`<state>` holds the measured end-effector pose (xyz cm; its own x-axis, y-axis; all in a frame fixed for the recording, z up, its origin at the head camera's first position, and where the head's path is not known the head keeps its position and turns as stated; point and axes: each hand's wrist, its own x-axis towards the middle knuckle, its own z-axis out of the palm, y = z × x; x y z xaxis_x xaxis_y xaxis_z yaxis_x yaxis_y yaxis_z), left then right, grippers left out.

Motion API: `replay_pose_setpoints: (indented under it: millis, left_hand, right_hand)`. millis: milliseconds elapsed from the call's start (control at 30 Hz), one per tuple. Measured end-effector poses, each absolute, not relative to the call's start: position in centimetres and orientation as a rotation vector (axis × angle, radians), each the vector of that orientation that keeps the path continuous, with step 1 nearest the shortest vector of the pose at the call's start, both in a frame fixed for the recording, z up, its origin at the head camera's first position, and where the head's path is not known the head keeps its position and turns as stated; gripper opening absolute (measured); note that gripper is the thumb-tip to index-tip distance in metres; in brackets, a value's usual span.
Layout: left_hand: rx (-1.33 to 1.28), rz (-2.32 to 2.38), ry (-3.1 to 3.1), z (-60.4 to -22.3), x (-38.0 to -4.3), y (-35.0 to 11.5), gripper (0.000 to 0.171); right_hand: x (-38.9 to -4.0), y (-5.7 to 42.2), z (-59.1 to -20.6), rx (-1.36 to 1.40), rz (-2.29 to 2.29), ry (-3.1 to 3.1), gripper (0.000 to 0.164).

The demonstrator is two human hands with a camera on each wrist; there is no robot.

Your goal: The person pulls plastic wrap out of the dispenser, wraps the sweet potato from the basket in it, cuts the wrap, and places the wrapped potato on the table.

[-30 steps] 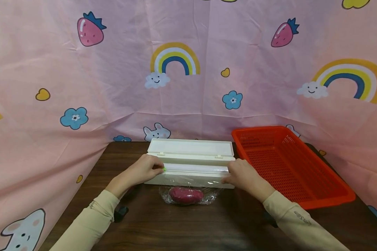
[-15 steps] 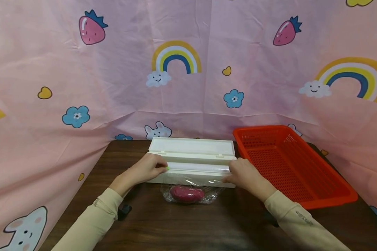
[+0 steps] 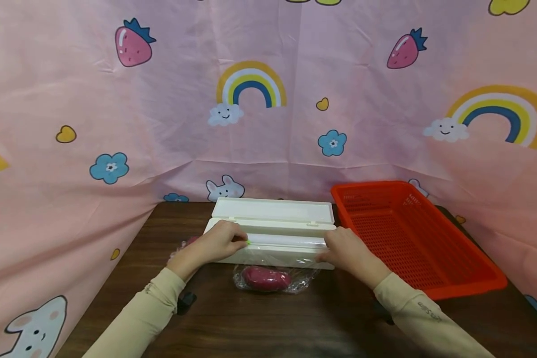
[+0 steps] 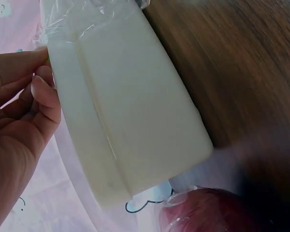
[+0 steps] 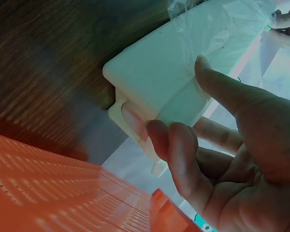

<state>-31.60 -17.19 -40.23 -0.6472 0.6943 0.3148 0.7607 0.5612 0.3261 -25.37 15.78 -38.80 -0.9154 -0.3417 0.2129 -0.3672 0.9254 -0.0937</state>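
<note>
A white cling film dispenser (image 3: 275, 210) lies across the table with its lid raised and a film roll (image 3: 291, 241) inside. My left hand (image 3: 225, 240) pinches a small green slide cutter (image 3: 249, 242) at the dispenser's front upper edge, left of the middle. My right hand (image 3: 346, 252) grips the right end, the thumb (image 5: 217, 84) on the front face and the fingers curled by the corner. Clear cling film (image 3: 301, 283) hangs over the front, down to a purple-red sweet potato (image 3: 266, 279) that lies loosely covered before the dispenser.
A second film-wrapped purple-red item (image 3: 192, 240) sits behind the left wrist, largely hidden. An orange-red perforated basket (image 3: 470, 289) stands to the right, close to the dispenser's end. A patterned cloth (image 3: 268, 144) hangs behind the dark wooden table (image 3: 259, 328).
My left hand has moved right along the dispenser's edge with the green slide cutter, bringing the second wrapped item into sight behind the wrist. The right hand keeps its place at the end.
</note>
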Motion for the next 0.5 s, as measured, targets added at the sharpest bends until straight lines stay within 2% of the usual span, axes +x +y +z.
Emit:
replay_pose_setpoints:
  millis: [500]
  left_hand:
    - [-1.186,-0.659,-2.704,-39.94,-31.30,-16.25,0.008]
  right_hand:
    - [-25.42,15.74,-38.37,0.577,0.161,-2.908,0.034]
